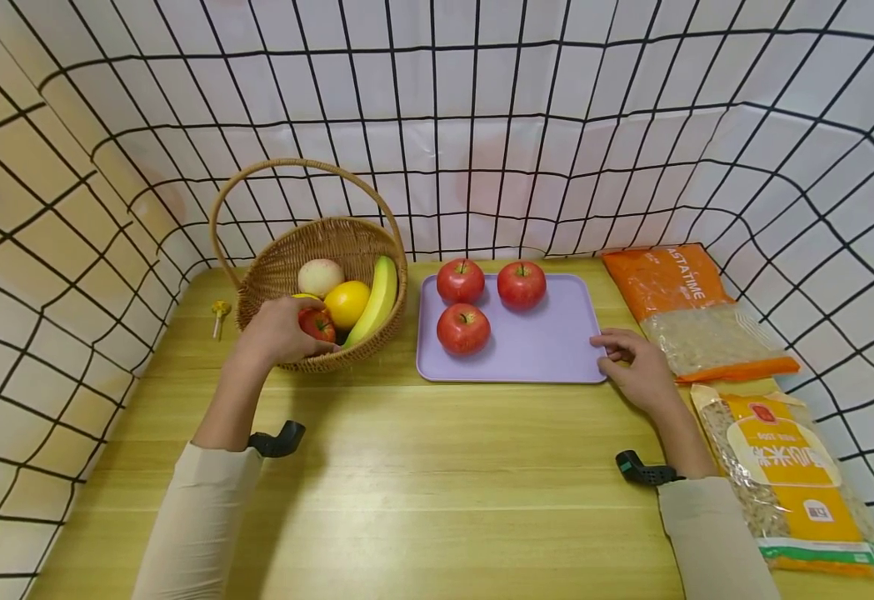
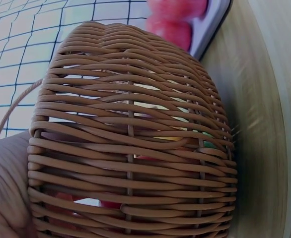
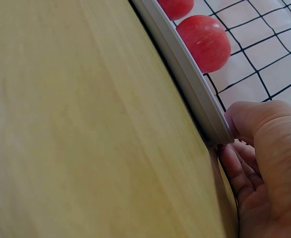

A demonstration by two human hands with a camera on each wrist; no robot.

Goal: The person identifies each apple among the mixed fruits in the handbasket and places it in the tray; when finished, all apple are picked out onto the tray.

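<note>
In the head view my left hand (image 1: 281, 333) reaches into the wicker basket (image 1: 257, 279) and grips a red apple (image 1: 317, 323) near its front rim. A lemon-yellow fruit (image 1: 347, 305), a banana (image 1: 378, 302) and a pale round fruit (image 1: 320, 277) lie around that apple. The woven wall hides most of the left fingers in the left wrist view. My right hand (image 1: 635, 367) pinches the right edge of the lilac tray (image 1: 541, 354), thumb on the rim and fingers low against its side in the right wrist view. Three red apples (image 1: 463, 328) sit on the tray's left and back.
An orange bag of pasta (image 1: 695, 312) lies beyond the right hand, and a yellow bag of grain (image 1: 789, 467) lies nearer the front. A yellow lollipop (image 1: 219, 310) is left of the basket. Grid-patterned cloth walls (image 1: 481, 142) enclose the wooden table (image 1: 437, 483).
</note>
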